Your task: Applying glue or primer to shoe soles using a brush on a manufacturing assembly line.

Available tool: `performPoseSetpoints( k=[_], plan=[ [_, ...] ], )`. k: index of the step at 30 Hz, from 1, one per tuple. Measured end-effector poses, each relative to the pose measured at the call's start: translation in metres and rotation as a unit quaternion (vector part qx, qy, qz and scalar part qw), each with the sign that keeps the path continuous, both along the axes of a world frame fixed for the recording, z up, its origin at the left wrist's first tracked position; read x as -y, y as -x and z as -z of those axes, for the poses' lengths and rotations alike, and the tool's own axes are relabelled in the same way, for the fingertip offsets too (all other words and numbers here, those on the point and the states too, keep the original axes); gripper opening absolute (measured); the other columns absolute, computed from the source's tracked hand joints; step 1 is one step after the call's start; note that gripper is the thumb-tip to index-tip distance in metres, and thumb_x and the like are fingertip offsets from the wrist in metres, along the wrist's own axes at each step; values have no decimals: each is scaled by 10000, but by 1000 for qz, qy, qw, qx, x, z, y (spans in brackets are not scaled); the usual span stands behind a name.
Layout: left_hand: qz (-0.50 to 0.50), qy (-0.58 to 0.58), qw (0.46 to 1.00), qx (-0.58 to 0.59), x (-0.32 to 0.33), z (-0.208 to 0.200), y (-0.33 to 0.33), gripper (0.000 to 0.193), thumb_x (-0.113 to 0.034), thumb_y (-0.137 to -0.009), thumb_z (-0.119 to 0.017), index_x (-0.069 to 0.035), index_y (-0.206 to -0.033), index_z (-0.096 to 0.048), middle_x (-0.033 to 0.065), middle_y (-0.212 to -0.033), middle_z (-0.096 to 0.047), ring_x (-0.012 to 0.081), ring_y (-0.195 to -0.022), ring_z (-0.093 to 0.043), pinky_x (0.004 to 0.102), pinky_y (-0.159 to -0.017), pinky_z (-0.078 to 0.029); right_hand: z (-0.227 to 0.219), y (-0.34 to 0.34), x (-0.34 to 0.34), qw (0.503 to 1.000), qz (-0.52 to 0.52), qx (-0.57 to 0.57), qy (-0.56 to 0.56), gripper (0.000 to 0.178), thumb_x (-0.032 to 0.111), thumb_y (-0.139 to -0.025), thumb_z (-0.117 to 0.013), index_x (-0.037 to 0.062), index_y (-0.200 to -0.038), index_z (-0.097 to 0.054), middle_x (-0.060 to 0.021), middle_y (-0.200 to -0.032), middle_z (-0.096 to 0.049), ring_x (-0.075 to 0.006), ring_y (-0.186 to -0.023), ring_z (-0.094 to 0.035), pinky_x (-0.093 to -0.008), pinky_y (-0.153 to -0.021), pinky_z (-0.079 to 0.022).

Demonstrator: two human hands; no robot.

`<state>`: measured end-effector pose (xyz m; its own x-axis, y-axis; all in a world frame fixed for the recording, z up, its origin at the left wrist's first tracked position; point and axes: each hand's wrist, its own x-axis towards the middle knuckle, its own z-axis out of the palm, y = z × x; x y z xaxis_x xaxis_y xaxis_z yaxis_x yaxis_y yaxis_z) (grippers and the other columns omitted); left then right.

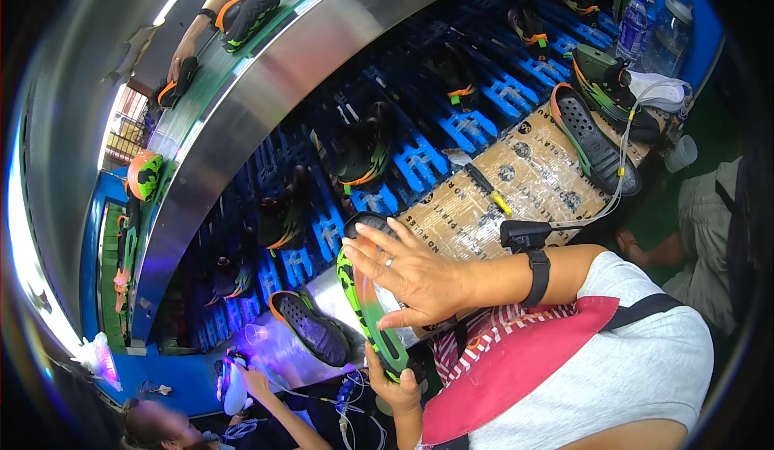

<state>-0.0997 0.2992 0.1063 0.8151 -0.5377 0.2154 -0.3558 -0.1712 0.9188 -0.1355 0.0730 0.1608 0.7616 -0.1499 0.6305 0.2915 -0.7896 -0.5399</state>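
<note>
A shoe sole [373, 311] with green, orange and black sides is held upright on edge before me. My left hand [393, 383] grips its lower end, thumb and fingers on either side. Over its upper part lies my right hand [415, 277], fingers spread and stretched out, with a ring and a black wristband [538, 277]. What the right palm covers is hidden. To the left of the held sole, a dark sole with holes [313, 329] lies on the shiny work surface [282, 361]. A brush with a yellow handle [489, 189] rests on the taped cardboard [524, 160] beyond my right hand.
Blue racks [419, 164] carrying several dark shoes run beside the bench, below a curved metal guard [266, 87]. At the far right are another sole [592, 140], a shoe [609, 83], bottles [633, 27] and a cable [625, 160]. A co-worker's hand [256, 384] is at lower left.
</note>
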Motion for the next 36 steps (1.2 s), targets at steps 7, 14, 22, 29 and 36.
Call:
performPoseSetpoints(
  k=[7,14,22,29,36],
  plan=[
    [20,-104,983,149,-1,0,-1,840,-478,-720,-599,80,-1290,-336,212,-1183,-474,279,-1068,-483,351,-911,-362,4,0,-15,999,10,-24,-38,924,594,-815,-425,-79,-1356,-95,-283,-1373,-227,-448,-1298,-146,-572,-1017,-116],
    [10,-103,977,184,-2,5,5,745,-257,-637,-633,36,-1270,-373,299,-1180,-448,439,-1075,-457,463,-933,-349,5,-1,-25,998,13,-31,-50,946,598,-809,-429,-81,-1357,-63,-306,-1368,-210,-460,-1295,-139,-562,-1022,-123],
    [-28,-108,977,181,-4,0,4,691,-219,-651,-621,71,-1240,-403,275,-1182,-468,412,-1086,-463,441,-946,-339,2,0,-30,999,-12,-35,-21,927,585,-809,-441,-59,-1367,-75,-278,-1380,-215,-431,-1298,-164,-571,-1017,-122],
    [-39,21,997,-61,-11,-8,-11,799,-466,-759,-551,99,-1279,-332,171,-1107,-538,243,-990,-532,341,-882,-400,-3,-1,0,972,-41,84,-217,746,338,-863,-518,-55,-1364,-129,-187,-1072,-510,-320,-1080,-430,-451,-967,-289],
    [18,47,988,-146,-12,-5,-4,879,-534,-723,-567,114,-1270,-338,139,-1035,-554,168,-858,-553,275,-775,-439,-18,-22,24,957,14,189,-220,664,283,-867,-513,-46,-1349,-196,-197,-1109,-475,-306,-1025,-466,-373,-941,-323]
  ],
)
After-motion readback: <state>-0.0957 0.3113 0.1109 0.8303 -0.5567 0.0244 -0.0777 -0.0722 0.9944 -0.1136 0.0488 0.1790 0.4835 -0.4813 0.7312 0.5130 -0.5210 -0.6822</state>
